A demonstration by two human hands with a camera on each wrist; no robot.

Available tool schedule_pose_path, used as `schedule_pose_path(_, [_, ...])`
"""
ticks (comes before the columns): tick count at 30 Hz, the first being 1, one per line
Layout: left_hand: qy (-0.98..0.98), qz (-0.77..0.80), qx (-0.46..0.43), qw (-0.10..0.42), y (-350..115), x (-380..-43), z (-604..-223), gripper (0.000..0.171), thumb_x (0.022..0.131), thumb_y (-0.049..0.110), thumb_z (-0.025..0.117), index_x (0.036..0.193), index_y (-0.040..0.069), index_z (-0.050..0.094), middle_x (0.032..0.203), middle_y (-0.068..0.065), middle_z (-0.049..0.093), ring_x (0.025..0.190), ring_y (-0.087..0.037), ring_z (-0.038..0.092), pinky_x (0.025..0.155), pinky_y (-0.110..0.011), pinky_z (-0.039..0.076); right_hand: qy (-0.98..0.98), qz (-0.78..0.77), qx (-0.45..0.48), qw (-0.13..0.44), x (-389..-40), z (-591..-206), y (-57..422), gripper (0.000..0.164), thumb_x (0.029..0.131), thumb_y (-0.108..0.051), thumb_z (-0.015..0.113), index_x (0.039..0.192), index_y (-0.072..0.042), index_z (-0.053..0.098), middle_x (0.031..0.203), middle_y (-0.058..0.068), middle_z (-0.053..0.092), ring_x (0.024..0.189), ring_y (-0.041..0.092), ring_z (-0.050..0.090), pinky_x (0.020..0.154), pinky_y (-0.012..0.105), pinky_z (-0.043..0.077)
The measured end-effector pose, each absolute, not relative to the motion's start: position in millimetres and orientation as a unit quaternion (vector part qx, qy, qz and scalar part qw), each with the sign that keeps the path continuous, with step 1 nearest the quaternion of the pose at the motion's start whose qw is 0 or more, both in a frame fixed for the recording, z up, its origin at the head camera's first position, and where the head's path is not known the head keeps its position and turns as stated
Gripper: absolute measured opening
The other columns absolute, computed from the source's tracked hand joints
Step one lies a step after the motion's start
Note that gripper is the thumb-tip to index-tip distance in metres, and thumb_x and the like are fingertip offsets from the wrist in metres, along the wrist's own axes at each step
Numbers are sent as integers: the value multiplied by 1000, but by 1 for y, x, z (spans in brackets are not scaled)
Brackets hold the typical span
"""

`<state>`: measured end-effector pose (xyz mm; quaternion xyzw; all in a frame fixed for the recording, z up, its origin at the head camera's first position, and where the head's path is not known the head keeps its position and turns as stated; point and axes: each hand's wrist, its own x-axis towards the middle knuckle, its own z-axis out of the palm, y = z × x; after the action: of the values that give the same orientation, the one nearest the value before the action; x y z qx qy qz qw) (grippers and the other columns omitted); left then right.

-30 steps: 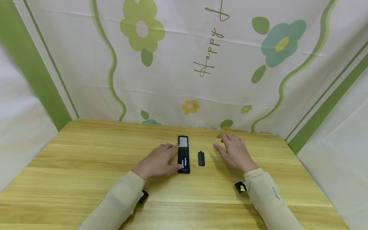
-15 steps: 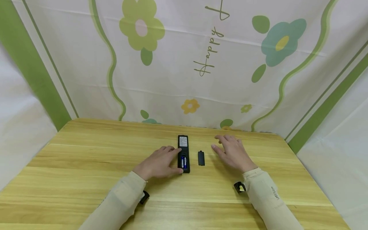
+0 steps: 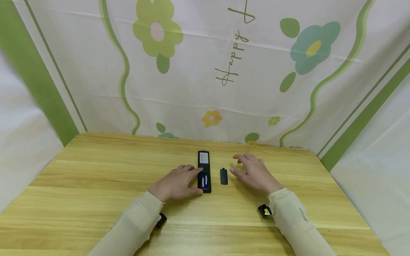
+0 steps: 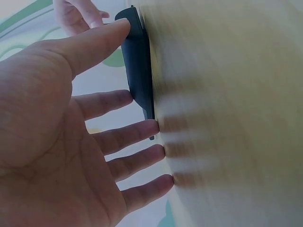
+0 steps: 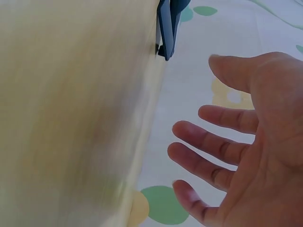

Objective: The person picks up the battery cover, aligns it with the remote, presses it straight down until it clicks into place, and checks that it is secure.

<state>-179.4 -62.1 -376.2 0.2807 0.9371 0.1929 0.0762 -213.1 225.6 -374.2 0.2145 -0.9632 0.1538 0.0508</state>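
A black remote control (image 3: 204, 165) lies face down on the table, its battery compartment uncovered. Two blue-and-silver batteries (image 3: 204, 181) sit side by side in it. My left hand (image 3: 177, 183) rests at its left side, thumb at the near end and index fingertip just above the compartment. The left wrist view has the thumb on the dark remote body (image 4: 137, 61), the other fingers extended, some fingertips at the tabletop. To the remote's right lies the small black battery cover (image 3: 224, 176). My right hand (image 3: 255, 173) hovers right of the cover, fingers relaxed and spread, holding nothing.
The wood-grain table (image 3: 96, 177) reaches back to a white curtain (image 3: 192, 81) printed with flowers and lettering. Black wrist-camera pieces (image 3: 161, 220) hang under both beige sleeves.
My right hand has moved left, closer to the battery cover. My left thumb has shifted off the batteries toward the remote's near end, and the index fingertip has slid nearer the compartment.
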Motion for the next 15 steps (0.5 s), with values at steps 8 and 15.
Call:
schedule_pose_path(8, [938,191,277,80,-62,-179,-375,72,86,50,61,144,15,38,141,-12,41,130,-33,36,105,-52,29,-958,165,233,2,-211,-376,220,64,84,-52,63,135,-16,50,118,5,58,110,25,52,99,61,29])
schedule_pose_path(15, [938,189,280,80,-62,-180,-376,71,87,51,60,144,15,38,142,-14,41,130,-34,35,104,-53,30,-955,163,248,-23,-207,-375,216,73,78,-51,70,137,-14,48,121,6,56,113,26,51,99,61,29])
